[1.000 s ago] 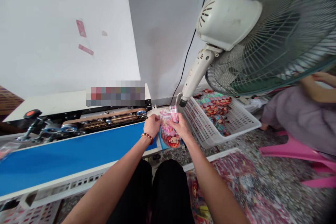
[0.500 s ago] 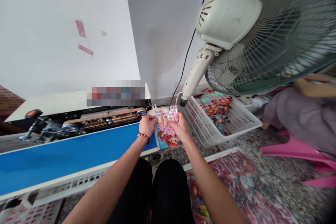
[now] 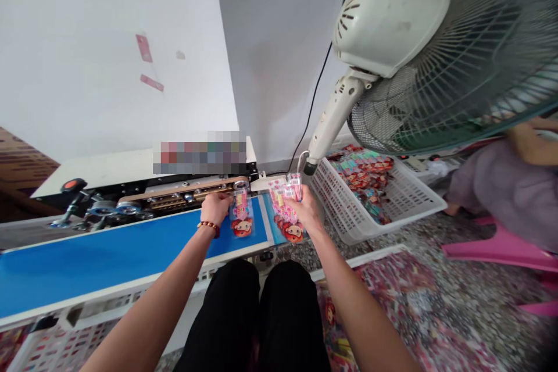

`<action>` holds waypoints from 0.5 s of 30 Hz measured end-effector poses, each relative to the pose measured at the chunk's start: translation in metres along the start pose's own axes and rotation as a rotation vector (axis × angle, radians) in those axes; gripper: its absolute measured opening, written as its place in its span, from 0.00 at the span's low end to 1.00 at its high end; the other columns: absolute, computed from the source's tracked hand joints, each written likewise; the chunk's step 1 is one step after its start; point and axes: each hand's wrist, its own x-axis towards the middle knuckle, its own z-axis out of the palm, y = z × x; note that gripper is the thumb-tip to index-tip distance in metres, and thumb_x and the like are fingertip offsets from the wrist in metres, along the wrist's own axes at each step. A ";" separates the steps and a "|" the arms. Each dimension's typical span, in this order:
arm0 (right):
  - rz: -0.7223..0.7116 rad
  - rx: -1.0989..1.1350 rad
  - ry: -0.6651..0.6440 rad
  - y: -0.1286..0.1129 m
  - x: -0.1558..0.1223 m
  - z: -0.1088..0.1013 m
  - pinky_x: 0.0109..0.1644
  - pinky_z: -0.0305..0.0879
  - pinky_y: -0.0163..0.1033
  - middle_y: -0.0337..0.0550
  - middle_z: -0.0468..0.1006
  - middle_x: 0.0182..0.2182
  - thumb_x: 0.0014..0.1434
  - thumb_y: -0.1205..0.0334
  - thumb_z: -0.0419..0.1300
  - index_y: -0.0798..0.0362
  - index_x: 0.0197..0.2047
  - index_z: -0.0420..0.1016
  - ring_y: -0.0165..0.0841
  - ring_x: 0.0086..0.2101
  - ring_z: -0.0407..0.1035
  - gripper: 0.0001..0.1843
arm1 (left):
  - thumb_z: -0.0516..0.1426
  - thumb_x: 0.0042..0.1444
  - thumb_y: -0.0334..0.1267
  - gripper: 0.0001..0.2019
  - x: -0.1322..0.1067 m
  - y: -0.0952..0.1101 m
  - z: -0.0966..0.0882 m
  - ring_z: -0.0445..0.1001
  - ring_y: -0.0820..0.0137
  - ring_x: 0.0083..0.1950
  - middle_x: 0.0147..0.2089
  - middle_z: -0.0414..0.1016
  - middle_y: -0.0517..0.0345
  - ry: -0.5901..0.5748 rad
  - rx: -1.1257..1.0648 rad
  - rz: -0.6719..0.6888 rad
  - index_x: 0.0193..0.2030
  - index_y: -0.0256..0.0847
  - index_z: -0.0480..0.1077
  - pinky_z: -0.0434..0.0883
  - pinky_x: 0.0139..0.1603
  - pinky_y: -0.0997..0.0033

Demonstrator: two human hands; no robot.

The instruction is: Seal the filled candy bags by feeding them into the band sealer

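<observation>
My left hand (image 3: 216,209), with a beaded bracelet at the wrist, pinches the upper left edge of a clear packet (image 3: 242,225). That packet has a pink upper part and a red cartoon head at its lower end, and it lies over the blue conveyor belt (image 3: 143,258) beside the sealing machine's rollers (image 3: 196,190). A fanned bunch of similar packets (image 3: 291,226) is in my right hand (image 3: 307,209), thumb on top, just past the belt's right end. The fingers under the bunch are hidden.
A large fan (image 3: 387,29) leans in from the upper right. Beneath it stands a white basket (image 3: 379,221) with more packets. Another low container (image 3: 392,302) full of packets is by my right knee. A person in grey (image 3: 492,186) sits at the right near a pink stool (image 3: 497,247).
My left hand has moved left, drawing one packet away from the bunch and over the belt. My right hand still holds the others. The view has shifted slightly.
</observation>
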 end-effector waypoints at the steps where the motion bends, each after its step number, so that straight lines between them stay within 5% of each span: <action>1: 0.000 0.001 0.000 0.001 0.001 0.001 0.39 0.66 0.41 0.38 0.80 0.34 0.45 0.55 0.66 0.47 0.42 0.69 0.40 0.35 0.74 0.20 | 0.60 0.59 0.41 0.08 -0.006 -0.006 -0.004 0.78 0.61 0.32 0.29 0.77 0.52 0.038 0.045 0.010 0.37 0.40 0.78 0.69 0.34 0.69; 6: -0.002 0.045 -0.018 0.005 0.003 -0.001 0.40 0.67 0.41 0.39 0.81 0.35 0.45 0.55 0.66 0.47 0.42 0.70 0.40 0.36 0.74 0.20 | 0.57 0.63 0.53 0.21 -0.041 -0.017 0.004 0.78 0.54 0.48 0.57 0.70 0.43 0.337 0.299 0.141 0.58 0.45 0.69 0.72 0.38 0.64; 10: -0.017 0.083 -0.031 0.008 0.004 -0.003 0.38 0.67 0.39 0.37 0.81 0.33 0.44 0.54 0.66 0.48 0.41 0.70 0.39 0.34 0.73 0.19 | 0.55 0.66 0.50 0.20 -0.050 -0.025 0.001 0.77 0.51 0.50 0.59 0.63 0.39 0.301 0.443 0.155 0.60 0.45 0.68 0.74 0.36 0.61; 15: -0.056 0.136 -0.020 0.016 0.003 0.001 0.35 0.66 0.38 0.36 0.79 0.30 0.44 0.53 0.66 0.48 0.40 0.70 0.36 0.31 0.71 0.19 | 0.56 0.64 0.49 0.25 -0.062 -0.043 -0.032 0.74 0.48 0.56 0.66 0.60 0.36 0.454 0.397 0.280 0.64 0.42 0.67 0.74 0.38 0.60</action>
